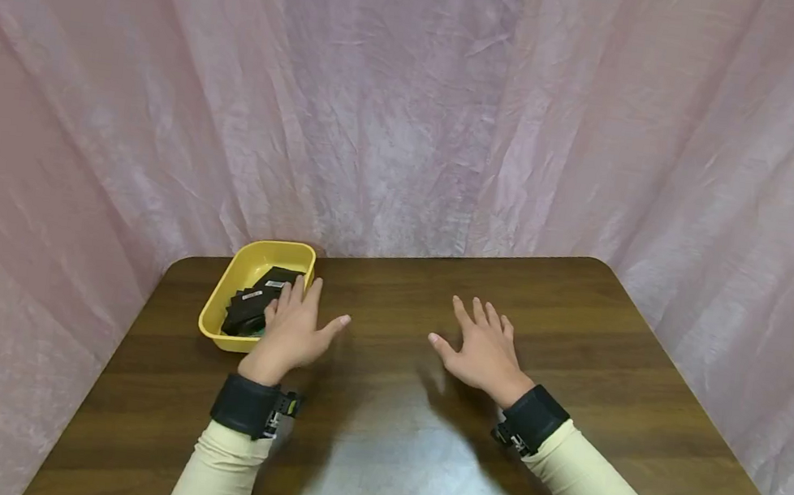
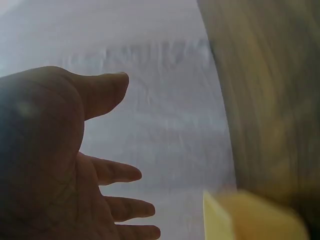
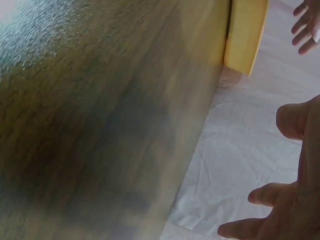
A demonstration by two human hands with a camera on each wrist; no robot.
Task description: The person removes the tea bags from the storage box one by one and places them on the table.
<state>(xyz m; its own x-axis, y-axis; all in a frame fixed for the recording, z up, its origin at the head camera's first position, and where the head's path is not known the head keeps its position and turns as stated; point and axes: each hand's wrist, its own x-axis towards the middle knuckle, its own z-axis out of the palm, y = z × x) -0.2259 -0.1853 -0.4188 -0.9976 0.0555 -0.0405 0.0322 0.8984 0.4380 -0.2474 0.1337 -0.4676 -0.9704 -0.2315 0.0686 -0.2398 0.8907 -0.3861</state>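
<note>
My left hand (image 1: pixel 295 332) hovers beside the yellow bin (image 1: pixel 215 312), its fingers spread and overlapping the bin's right rim in the head view. Inside the bin lie several flat black items (image 1: pixel 250 306) with small white labels; the hand hides part of them. In the left wrist view the palm and thumb of the left hand (image 2: pixel 60 145) show with nothing held, and a corner of the bin (image 2: pixel 255 220) appears at the bottom. My right hand (image 1: pixel 486 354) is held over the middle right of the table, fingers spread and holding nothing.
The brown wooden table (image 1: pixel 390 304) has a rounded far edge close to a pink curtain (image 1: pixel 397 117) that hangs along the back and both sides. Light reflects off the table's near middle. A dark band with a small device (image 1: pixel 535 418) circles each wrist.
</note>
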